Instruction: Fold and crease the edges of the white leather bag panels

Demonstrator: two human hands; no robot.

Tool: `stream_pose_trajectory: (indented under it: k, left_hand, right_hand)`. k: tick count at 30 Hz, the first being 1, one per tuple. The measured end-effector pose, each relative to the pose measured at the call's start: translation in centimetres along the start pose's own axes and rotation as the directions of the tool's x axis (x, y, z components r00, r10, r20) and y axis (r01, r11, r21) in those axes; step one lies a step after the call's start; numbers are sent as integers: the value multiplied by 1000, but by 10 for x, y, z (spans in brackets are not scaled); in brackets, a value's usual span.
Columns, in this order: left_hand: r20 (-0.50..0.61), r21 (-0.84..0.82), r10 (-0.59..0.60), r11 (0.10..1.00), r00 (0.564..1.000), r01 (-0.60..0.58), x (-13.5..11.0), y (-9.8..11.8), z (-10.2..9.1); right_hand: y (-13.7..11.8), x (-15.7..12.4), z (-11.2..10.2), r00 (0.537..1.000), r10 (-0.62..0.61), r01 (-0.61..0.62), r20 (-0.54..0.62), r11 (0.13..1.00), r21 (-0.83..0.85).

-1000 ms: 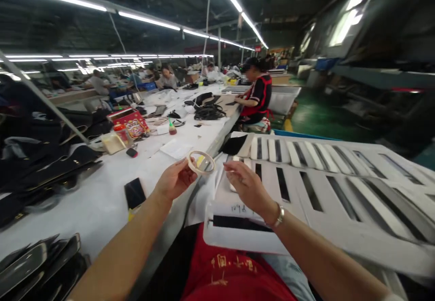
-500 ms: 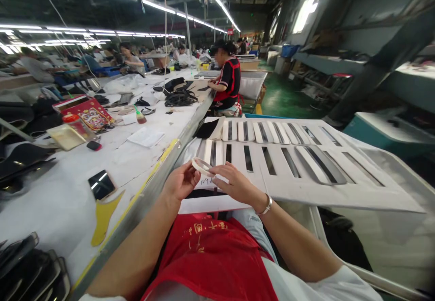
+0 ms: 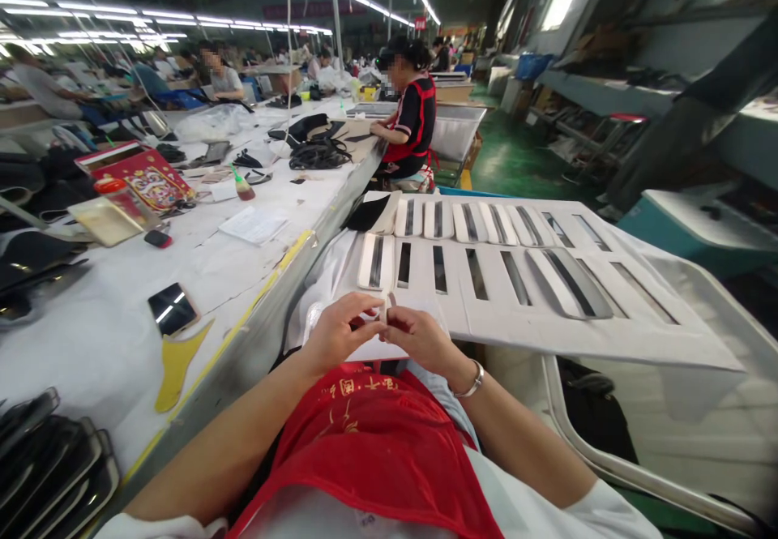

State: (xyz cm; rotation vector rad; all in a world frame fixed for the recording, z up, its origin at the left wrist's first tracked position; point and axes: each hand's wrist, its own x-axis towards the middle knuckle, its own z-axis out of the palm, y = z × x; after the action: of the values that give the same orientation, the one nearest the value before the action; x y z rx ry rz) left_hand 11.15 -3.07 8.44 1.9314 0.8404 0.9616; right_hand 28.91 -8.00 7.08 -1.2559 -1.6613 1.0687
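My two hands meet over my lap, just above my red apron (image 3: pixel 377 450). My left hand (image 3: pixel 337 335) is closed, its fingers pinched round a pale tape ring that is almost hidden inside them. My right hand (image 3: pixel 421 338), with a silver bracelet at the wrist, pinches fingertip to fingertip against the left. A small pale tape end (image 3: pixel 390 302) sticks up between the fingertips. Right behind the hands lies a white slotted board (image 3: pixel 547 324) holding several white and dark strips.
A long white worktable (image 3: pixel 91 344) runs along my left with a phone (image 3: pixel 173 309), a yellow cut-out (image 3: pixel 176 365), papers, a red box (image 3: pixel 146 182) and dark shoe pieces. A seated person in red and black (image 3: pixel 410 121) works further along. A green-floored aisle is on the right.
My hands came down and toward my body, from above the table edge to my lap. The tape ring, once held up in plain sight in my left hand, is now closed in between both hands.
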Motion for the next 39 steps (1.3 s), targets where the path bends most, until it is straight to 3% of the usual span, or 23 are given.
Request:
stream_pose_trajectory:
  k: [2,5,8,10,12,14,15,17,20,21,23,25,26,30,32,35,37,39]
  left_hand:
    - [3,-13,27,1000,1000,-27,-5,-2,2]
    - [-19,-124,-47,991,999,44,-9,-6,4]
    - [42,-228,-112,966,993,119,-15,-10,5]
    - [87,-199,-96,974,992,112,-22,-13,6]
    - [114,-147,-61,986,992,78,-29,-16,8]
    - [141,-131,-53,989,989,72,-36,-19,9]
    - [150,-133,-58,988,987,79,-40,-20,10]
    - [166,-131,-77,986,983,100,-47,-23,10]
    - [152,-137,-126,980,980,147,-58,-19,9]
    - [150,-148,-138,976,979,161,-61,-15,8]
    - [152,-173,-150,969,977,175,-67,-7,7]
    - [171,-193,-163,962,972,195,-71,1,5]
    - [179,-200,-180,956,967,215,-73,4,4]
    - [174,-253,-313,902,934,350,-87,9,-6]
    - [151,-350,-415,826,897,441,-95,7,-11]
    - [148,-453,-530,715,835,533,-106,5,-20]
    - [135,-421,-541,727,830,542,-110,4,-28]
    - [84,-394,-541,753,837,526,-112,4,-37]
  right_hand:
    - [1,-1,1,1000,-5,5,4,1000,-23]
    - [3,-3,4,1000,-3,3,1,999,-48]
    - [8,-10,8,1000,2,-1,22,999,-43]
    - [12,-18,10,999,9,-8,42,1000,-17]
    - [16,-29,14,998,36,-40,55,997,72]
    - [21,-40,18,991,71,-102,116,955,280]
    - [23,-45,21,982,83,-149,169,893,424]
    - [26,-51,29,957,93,-268,276,655,707]
    - [27,-51,45,907,154,-421,393,265,868]
    - [26,-49,51,885,180,-460,430,197,866]
    - [22,-43,61,833,219,-544,509,149,826]
    - [18,-39,67,803,253,-585,540,161,795]
    - [16,-37,68,811,275,-572,516,193,797]
    - [10,-37,63,926,319,-333,200,448,829]
    - [9,-38,60,947,296,-274,128,530,802]
    - [8,-37,59,943,267,-321,200,567,759]
    - [7,-34,60,939,201,-341,278,635,694]
    - [6,-30,62,938,97,-286,332,758,586]
